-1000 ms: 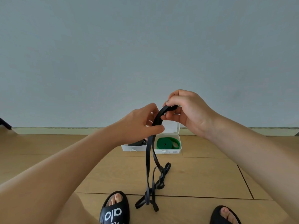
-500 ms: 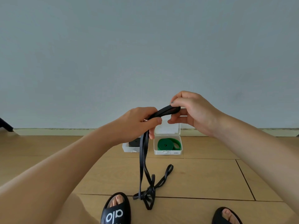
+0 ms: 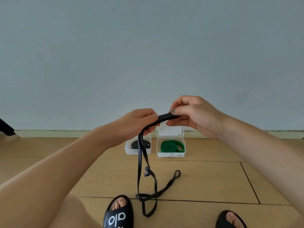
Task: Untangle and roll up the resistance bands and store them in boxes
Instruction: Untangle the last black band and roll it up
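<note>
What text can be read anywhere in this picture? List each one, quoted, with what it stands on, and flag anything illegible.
"alo", white letters upside down to the camera, on the strap of the black slide sandal.
A line of smaller print below it on the same strap: cut off by the frame edge, unreadable.
Small sticker with dark marks on the front of the clear box holding the green band: too small to read.

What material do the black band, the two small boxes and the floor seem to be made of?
Black band: probably rubber or latex, matte; it hangs limp and twists from both hands.
Boxes: likely clear, slightly frosted plastic; the coiled bands inside show through the walls.
Floor: wood or wood-look planks, satin; seams and faint grain show.
</note>
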`<action>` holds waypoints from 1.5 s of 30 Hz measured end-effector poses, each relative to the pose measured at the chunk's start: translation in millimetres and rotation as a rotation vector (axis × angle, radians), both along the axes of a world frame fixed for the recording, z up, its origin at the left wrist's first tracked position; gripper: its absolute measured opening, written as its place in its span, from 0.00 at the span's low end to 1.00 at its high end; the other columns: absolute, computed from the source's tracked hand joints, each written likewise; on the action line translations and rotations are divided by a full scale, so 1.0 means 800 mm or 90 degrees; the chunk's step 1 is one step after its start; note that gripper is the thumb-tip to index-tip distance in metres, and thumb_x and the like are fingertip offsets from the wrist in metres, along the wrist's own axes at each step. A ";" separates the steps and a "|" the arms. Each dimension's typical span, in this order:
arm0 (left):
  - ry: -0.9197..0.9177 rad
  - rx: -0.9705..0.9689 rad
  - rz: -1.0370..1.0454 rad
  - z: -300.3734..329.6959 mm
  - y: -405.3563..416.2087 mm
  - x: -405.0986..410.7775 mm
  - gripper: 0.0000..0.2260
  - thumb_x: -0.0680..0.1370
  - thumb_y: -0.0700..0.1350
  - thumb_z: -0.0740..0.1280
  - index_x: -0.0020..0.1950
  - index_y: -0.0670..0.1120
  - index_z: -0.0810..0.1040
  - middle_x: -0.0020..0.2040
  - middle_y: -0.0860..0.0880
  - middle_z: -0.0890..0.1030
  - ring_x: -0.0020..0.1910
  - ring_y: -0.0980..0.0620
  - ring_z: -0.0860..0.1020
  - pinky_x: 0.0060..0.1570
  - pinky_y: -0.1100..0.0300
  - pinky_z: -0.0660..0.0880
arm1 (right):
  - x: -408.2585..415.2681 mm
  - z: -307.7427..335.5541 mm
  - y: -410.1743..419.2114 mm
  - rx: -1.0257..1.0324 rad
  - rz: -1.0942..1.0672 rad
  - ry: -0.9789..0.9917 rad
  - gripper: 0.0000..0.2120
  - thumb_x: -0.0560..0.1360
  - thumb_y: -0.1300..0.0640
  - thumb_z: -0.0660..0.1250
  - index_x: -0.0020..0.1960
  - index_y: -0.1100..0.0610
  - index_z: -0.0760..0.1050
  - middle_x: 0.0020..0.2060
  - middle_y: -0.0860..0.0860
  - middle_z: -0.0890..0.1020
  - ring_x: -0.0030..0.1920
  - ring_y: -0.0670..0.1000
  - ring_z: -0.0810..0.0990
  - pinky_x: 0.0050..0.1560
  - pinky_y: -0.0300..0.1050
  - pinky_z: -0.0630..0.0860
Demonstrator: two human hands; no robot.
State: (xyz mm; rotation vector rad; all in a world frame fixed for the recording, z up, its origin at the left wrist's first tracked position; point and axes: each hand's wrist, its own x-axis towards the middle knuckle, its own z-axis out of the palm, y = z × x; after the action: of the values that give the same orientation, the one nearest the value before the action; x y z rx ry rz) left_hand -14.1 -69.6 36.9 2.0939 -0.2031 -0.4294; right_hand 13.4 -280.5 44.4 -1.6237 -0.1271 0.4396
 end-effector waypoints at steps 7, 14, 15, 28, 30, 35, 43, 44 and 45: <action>0.062 -0.024 -0.021 0.003 0.001 0.000 0.19 0.87 0.48 0.53 0.53 0.42 0.82 0.40 0.48 0.84 0.41 0.52 0.81 0.51 0.59 0.80 | 0.000 0.000 0.002 0.028 0.028 0.006 0.07 0.80 0.70 0.63 0.48 0.64 0.79 0.46 0.62 0.85 0.46 0.58 0.88 0.49 0.44 0.84; 0.055 -0.001 -0.051 -0.003 0.005 0.000 0.17 0.87 0.45 0.54 0.47 0.46 0.80 0.38 0.51 0.76 0.38 0.55 0.73 0.44 0.62 0.73 | 0.000 -0.002 0.003 -0.010 0.042 0.017 0.07 0.80 0.70 0.63 0.49 0.66 0.80 0.44 0.62 0.86 0.46 0.59 0.88 0.48 0.43 0.85; 0.052 -0.005 -0.048 -0.003 0.004 0.000 0.17 0.87 0.45 0.53 0.46 0.46 0.79 0.38 0.51 0.76 0.37 0.55 0.73 0.45 0.61 0.72 | 0.001 -0.002 0.004 -0.017 0.038 0.014 0.07 0.80 0.70 0.63 0.49 0.66 0.80 0.44 0.62 0.86 0.45 0.58 0.88 0.47 0.42 0.84; 0.005 0.105 -0.014 -0.006 -0.008 0.004 0.18 0.86 0.48 0.55 0.41 0.47 0.76 0.30 0.56 0.70 0.30 0.58 0.67 0.35 0.66 0.66 | -0.008 -0.018 0.021 -0.397 0.091 -0.335 0.14 0.84 0.58 0.57 0.58 0.50 0.80 0.50 0.46 0.85 0.47 0.49 0.83 0.52 0.51 0.80; -0.006 0.099 -0.026 -0.006 -0.013 0.004 0.19 0.87 0.49 0.54 0.41 0.46 0.76 0.30 0.56 0.70 0.30 0.57 0.66 0.34 0.67 0.66 | -0.012 -0.017 0.027 -0.406 0.096 -0.365 0.14 0.86 0.55 0.55 0.58 0.52 0.79 0.43 0.46 0.84 0.36 0.44 0.79 0.42 0.46 0.77; 0.006 0.029 -0.029 -0.005 -0.019 0.003 0.19 0.87 0.46 0.54 0.39 0.45 0.75 0.30 0.54 0.73 0.32 0.56 0.70 0.42 0.61 0.72 | -0.011 -0.028 0.041 -0.362 0.119 -0.301 0.19 0.87 0.46 0.54 0.45 0.57 0.73 0.33 0.50 0.78 0.32 0.49 0.75 0.40 0.50 0.73; 0.117 -0.004 -0.057 -0.009 0.007 0.002 0.23 0.88 0.54 0.49 0.43 0.44 0.76 0.33 0.49 0.74 0.40 0.50 0.79 0.60 0.54 0.78 | 0.018 -0.008 0.019 -0.192 -0.099 -0.221 0.09 0.83 0.52 0.65 0.49 0.56 0.77 0.24 0.45 0.71 0.28 0.49 0.71 0.33 0.40 0.73; 0.108 0.000 -0.058 -0.009 0.008 0.001 0.23 0.88 0.54 0.49 0.43 0.44 0.75 0.32 0.49 0.73 0.38 0.50 0.77 0.57 0.55 0.80 | 0.022 -0.008 0.012 -0.190 -0.129 -0.210 0.09 0.83 0.52 0.65 0.49 0.57 0.77 0.24 0.45 0.71 0.28 0.49 0.70 0.33 0.40 0.73; 0.093 0.002 -0.055 -0.009 0.007 0.001 0.23 0.88 0.54 0.50 0.44 0.44 0.75 0.31 0.50 0.71 0.35 0.51 0.74 0.52 0.58 0.80 | 0.026 -0.009 0.006 -0.195 -0.150 -0.201 0.09 0.83 0.53 0.65 0.49 0.57 0.77 0.24 0.46 0.70 0.28 0.49 0.70 0.33 0.40 0.73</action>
State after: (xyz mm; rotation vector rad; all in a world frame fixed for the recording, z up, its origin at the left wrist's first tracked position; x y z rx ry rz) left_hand -13.2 -63.9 30.0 2.0522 -0.2083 -0.6329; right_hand 34.0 -275.9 37.5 -1.9752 -0.1060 0.0169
